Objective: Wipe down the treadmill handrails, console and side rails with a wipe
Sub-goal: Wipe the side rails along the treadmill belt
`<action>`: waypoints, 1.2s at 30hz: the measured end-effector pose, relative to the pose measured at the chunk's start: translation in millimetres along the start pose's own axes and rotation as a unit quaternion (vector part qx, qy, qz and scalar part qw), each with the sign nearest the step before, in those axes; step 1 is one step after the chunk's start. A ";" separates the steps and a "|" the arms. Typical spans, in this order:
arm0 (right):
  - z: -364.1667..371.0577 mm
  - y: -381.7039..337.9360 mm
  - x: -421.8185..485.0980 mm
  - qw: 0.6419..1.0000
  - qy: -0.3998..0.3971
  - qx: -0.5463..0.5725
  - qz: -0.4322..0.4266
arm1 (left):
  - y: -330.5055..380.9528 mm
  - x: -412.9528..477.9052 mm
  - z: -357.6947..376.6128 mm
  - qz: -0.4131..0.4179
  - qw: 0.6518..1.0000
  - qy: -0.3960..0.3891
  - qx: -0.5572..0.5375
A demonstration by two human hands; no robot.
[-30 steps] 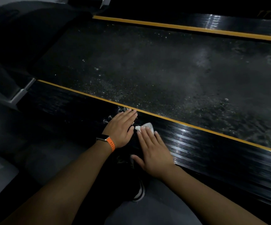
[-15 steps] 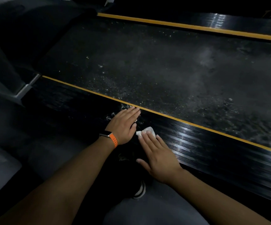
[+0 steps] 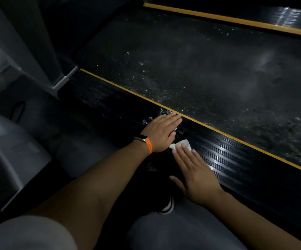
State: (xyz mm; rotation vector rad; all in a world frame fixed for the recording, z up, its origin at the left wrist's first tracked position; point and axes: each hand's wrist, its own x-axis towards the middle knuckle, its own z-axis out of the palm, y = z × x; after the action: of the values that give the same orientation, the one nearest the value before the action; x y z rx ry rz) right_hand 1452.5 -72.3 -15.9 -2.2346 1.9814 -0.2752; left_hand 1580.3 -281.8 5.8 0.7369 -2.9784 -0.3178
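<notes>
The wipe (image 3: 181, 143), a small crumpled white piece, lies on the near side rail (image 3: 232, 159) of the treadmill, closer to the rail's outer edge than to the yellow stripe (image 3: 218, 131) along its inner edge. The right hand (image 3: 196, 175) lies flat over it. Its fingers (image 3: 184, 156) are straight and held together, and their tips press the wipe onto the ribbed black surface. Part of the wipe shows beyond the fingertips and to their left; the rest is hidden beneath them. The right thumb is spread away from the fingers and reaches out past the rail's outer edge.

The left hand (image 3: 161, 131) rests palm down on the same rail, just beside the wipe on the side toward the grey upright post (image 3: 38, 42). Its fingers (image 3: 171, 120) are also straight and together, with the tips reaching the yellow stripe. The thumb side of this hand sits very close to the wipe; whether they touch cannot be told. A watch with an orange band (image 3: 148, 143) is on the left wrist.

Beyond the stripe, the dark belt (image 3: 209, 73) is speckled with pale flecks. The far side rail (image 3: 281, 15) runs along its other edge. Small wet-looking glints show on the near rail around the left fingertips. Below the hands are a dark shoe with a white sole (image 3: 168, 204) and a knee in grey cloth (image 3: 173, 233).
</notes>
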 end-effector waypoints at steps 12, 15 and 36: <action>-3.7 12.0 1.4 0.998 0.012 -0.050 -0.034 | -33.6 -5.9 -7.7 -0.034 0.999 0.016 -0.016; 1.2 -3.6 46.5 0.999 0.005 -0.051 -0.018 | -31.0 -5.6 -6.6 -0.038 0.999 0.019 -0.015; -11.9 29.3 28.0 0.998 -0.048 -0.027 0.037 | -33.2 -5.6 -3.4 -0.031 0.999 0.032 -0.013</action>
State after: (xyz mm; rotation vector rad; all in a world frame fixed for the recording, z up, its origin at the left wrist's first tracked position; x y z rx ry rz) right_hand 1424.7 -103.6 -9.8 -2.1571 2.0382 -0.1066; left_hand 1600.7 -308.5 2.0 0.8204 -2.8903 -0.3273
